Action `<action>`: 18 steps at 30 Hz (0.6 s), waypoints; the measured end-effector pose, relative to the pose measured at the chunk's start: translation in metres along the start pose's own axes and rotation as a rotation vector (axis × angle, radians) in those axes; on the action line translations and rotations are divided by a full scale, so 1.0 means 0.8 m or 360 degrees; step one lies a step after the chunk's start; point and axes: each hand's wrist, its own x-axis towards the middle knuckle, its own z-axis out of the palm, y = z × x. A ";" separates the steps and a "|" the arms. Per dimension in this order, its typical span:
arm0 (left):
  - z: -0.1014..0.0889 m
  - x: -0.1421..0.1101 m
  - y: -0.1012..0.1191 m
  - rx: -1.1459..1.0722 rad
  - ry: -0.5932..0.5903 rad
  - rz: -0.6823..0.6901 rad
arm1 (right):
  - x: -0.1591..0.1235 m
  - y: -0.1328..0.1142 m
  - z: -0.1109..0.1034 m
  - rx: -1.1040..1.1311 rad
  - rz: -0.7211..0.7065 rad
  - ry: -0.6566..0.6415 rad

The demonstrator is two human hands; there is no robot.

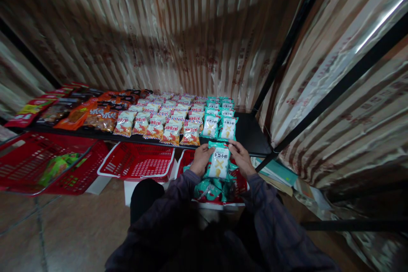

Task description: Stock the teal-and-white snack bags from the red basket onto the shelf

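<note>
A person in dark sleeves holds a teal-and-white snack packet (pixel 218 163) just before the front edge of a black shelf (pixel 251 134), near its right front corner. The left hand (pixel 199 159) has its fingers clamped on the packet's upper left side; the right hand (pixel 241 158) pinches its upper right corner. Beneath, more teal packets (pixel 208 190) lie in a red basket (pixel 219 206). On the shelf, matching packets (pixel 210 126) stand in two columns toward the right edge, beside rows of white-and-orange packets (pixel 172 131). Orange bags (pixel 76 114) and red bags (pixel 30 110) fill the space toward the left edge. Two further red baskets (pixel 137 160) sit below the front edge, the leftmost containing something green (pixel 60 168).
</note>
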 end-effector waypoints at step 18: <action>0.015 0.029 0.015 -0.0267 0.0468 0.0195 | -0.091 0.030 0.058 0.0710 0.0585 0.0025</action>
